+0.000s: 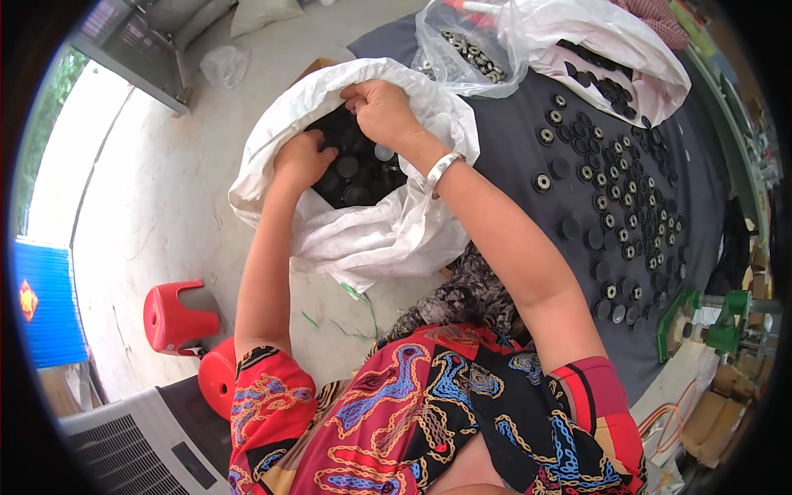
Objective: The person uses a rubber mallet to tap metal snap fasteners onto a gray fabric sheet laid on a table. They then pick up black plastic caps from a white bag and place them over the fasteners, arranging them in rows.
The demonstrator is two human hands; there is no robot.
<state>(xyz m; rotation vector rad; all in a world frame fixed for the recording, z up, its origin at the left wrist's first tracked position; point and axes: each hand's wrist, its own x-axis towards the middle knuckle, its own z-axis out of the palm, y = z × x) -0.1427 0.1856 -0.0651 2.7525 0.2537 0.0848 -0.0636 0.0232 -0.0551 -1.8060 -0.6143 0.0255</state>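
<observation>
A large white woven sack (355,243) stands on the floor before me, its mouth rolled wide. Inside lie many round black caps (356,196), with a paler disc among them. My left hand (302,159) reaches in at the left of the mouth; its fingers curl down beside the caps, thumb a little apart, and what they hold is hidden. At the far side, my right hand (381,111) is closed, fingertips pinching the sack's inner rim. A white bracelet (444,171) circles the right wrist.
Right, a dark grey cloth (528,165) carries scattered black round parts (610,198), some with metal centres. Behind are a clear bag of metal parts (474,58) and another white sack (652,49). Red stools (175,318) stand left; a green metal tool (726,322) sits far right.
</observation>
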